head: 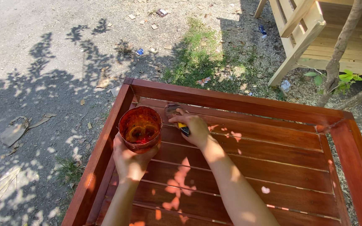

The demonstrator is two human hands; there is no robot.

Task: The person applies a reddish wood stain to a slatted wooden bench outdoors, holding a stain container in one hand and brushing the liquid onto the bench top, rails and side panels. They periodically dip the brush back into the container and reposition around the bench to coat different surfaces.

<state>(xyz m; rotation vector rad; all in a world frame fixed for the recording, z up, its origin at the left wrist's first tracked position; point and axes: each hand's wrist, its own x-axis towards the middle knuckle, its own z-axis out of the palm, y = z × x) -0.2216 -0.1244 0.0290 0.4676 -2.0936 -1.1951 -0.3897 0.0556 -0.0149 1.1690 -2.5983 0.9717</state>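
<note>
Nearest the camera, two bare forearms reach over a reddish-brown slatted wooden table top [252,167] with a raised frame, its surface glossy and dappled with sunlight. The left hand [130,161] cups from below a cut-off translucent plastic cup holding red-orange liquid [140,127], fingers wrapped around its base; the cup sits near the table's far left corner. Just right of the cup, the right hand [193,129] is closed on a small paintbrush with a yellow and dark handle [177,119], its bristles pressed against a far slat. Beyond the table lie grey gravel ground [42,62], a grass patch [197,58], and at the far right pale unfinished wooden furniture [311,33] and a thin tree trunk [340,50].
</note>
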